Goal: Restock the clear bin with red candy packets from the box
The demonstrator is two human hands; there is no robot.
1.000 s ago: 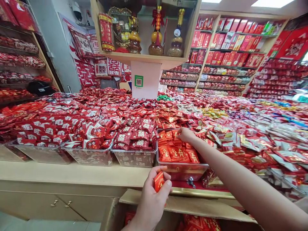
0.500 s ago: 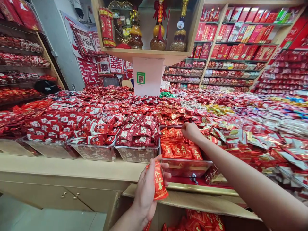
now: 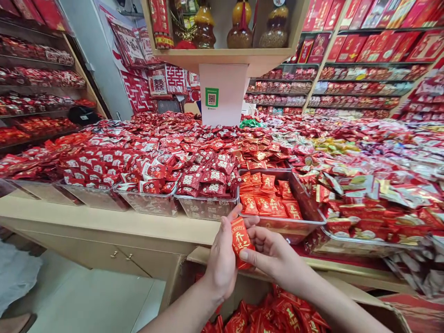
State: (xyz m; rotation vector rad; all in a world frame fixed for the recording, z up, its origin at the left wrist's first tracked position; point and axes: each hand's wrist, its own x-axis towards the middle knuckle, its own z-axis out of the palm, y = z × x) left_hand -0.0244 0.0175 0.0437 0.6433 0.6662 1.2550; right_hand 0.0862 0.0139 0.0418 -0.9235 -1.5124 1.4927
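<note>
A red candy packet [image 3: 239, 235] with gold characters is held upright in front of me. My left hand [image 3: 220, 263] is closed around its left side, fingers behind it. From the right, my right hand [image 3: 277, 252] pinches the same packet, thumb on its front. Just beyond the hands is a clear plastic bin [image 3: 312, 221] holding matching red packets [image 3: 265, 206] in rows, with dark bin floor showing at its right. Below my hands, an open cardboard box [image 3: 175, 284] contains a loose heap of red packets [image 3: 277, 314].
Clear bins [image 3: 149, 203] of red and maroon packets line the counter [image 3: 138, 227] to the left. More packets [image 3: 374, 194] heap up at right. A wooden display shelf [image 3: 222, 56] on a white post overhangs the middle. White material [image 3: 17, 273] lies at lower left.
My right hand has come back from the bin to the packet in my left hand and now grips it too. The view has tilted down, showing more of the box.
</note>
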